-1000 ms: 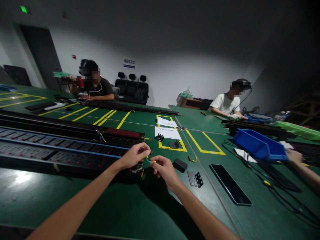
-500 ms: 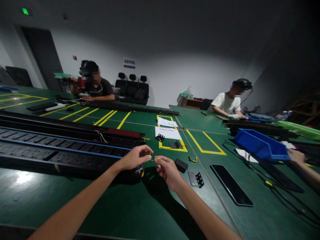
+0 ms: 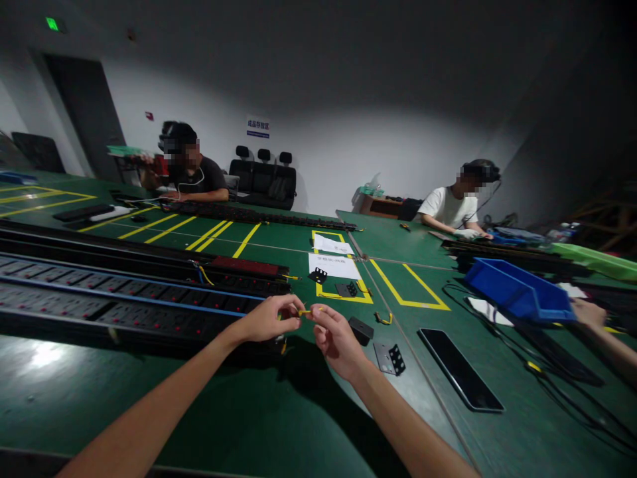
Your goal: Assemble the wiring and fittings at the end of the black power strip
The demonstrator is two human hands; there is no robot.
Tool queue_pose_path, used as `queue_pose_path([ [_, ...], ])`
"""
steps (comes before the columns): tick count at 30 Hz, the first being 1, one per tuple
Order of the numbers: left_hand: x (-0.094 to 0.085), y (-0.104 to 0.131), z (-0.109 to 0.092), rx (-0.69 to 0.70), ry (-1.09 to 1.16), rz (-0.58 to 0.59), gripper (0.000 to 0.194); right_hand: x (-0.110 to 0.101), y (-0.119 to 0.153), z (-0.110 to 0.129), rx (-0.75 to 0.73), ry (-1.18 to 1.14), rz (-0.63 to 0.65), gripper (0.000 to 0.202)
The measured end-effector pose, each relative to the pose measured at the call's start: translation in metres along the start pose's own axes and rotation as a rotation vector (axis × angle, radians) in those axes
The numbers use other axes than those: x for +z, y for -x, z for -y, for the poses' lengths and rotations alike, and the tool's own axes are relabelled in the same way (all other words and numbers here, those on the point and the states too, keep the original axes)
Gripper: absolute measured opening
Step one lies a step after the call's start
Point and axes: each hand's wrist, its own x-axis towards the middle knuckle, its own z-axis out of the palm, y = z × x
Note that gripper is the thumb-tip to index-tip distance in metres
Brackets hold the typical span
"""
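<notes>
A short yellow wire (image 3: pixel 304 312) spans the small gap between my two hands, above the green table. My left hand (image 3: pixel 269 319) pinches its left end between thumb and fingers, close to the end of a long black power strip (image 3: pixel 184 320) with red dots. The thumb and forefinger of my right hand (image 3: pixel 337 338) pinch the other end, the remaining fingers curled in. Just right of that hand lie a small black box (image 3: pixel 361 330) and a black perforated bracket (image 3: pixel 391 358). Fingers hide the wire's tips.
A phone (image 3: pixel 460 368), a blue bin (image 3: pixel 520 290) and black cables (image 3: pixel 535 367) lie to the right. Another person's hand (image 3: pixel 590 312) reaches in beside the bin. Printed sheets (image 3: pixel 333 264) and more brackets (image 3: pixel 347 289) lie ahead. Two people sit across the table.
The hands have shifted slightly, and the yellow wire now shows stretched between the fingertips, where a bit of green showed before. The things on the table stay put.
</notes>
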Motion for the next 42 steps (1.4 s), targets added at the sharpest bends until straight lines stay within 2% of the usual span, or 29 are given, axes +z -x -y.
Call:
queue_pose_path([
  [5,0.0,-0.001,0.0,-0.007,-0.029,0.026,0.019,-0.002,-0.003,-0.007,-0.08,0.069,0.003,0.041],
  [11,0.0,-0.001,-0.001,-0.036,-0.042,-0.013,0.027,-0.005,-0.006,-0.012,-0.281,0.313,-0.113,0.034],
  [17,0.001,-0.001,-0.002,-0.038,-0.006,-0.059,0.019,-0.009,-0.005,-0.018,-0.516,0.624,-0.158,0.026],
  [24,0.001,-0.001,-0.003,-0.002,-0.101,-0.08,0.026,-0.007,0.002,-0.018,-0.76,0.858,-0.139,0.017],
  [35,0.001,-0.001,-0.001,0.01,-0.053,-0.174,0.023,-0.009,-0.002,-0.021,-0.596,0.781,-0.131,0.025],
  [42,0.001,0.0,-0.001,0.002,-0.081,-0.165,0.029,-0.007,-0.008,-0.022,-0.42,0.574,-0.082,0.033],
])
